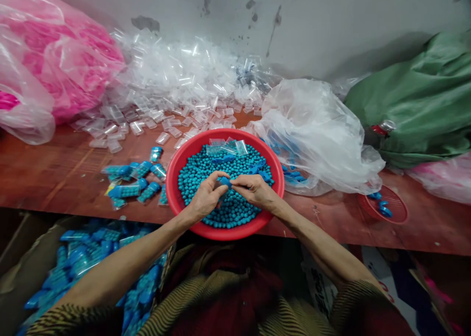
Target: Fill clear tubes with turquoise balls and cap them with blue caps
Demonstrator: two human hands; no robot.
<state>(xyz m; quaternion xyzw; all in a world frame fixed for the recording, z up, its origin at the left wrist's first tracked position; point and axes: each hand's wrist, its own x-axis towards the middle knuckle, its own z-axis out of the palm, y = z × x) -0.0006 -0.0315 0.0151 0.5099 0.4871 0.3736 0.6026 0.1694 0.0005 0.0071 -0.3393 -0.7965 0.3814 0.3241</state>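
Both hands meet over a red basin [172, 198] filled with small blue beads [231, 218]. Between the fingers is a small blue plastic cap [225, 182]. My left hand [206, 196] is closed around it, and anything below the cap is hidden by the fingers. From the other side, the thumb and fingertips of my right hand [255, 190] pinch at the same cap. On the beads behind the hands lie see-through plastic tubes [241, 147] and loose blue plastic parts [259, 169].
Bead-filled tubes with blue caps [128, 190] lie left of the basin; more fill a box [77, 262] below the table edge. Behind is a heap of see-through tubes [176, 81]. A white plastic bag [309, 130] and a small red basket [399, 206] stand right.
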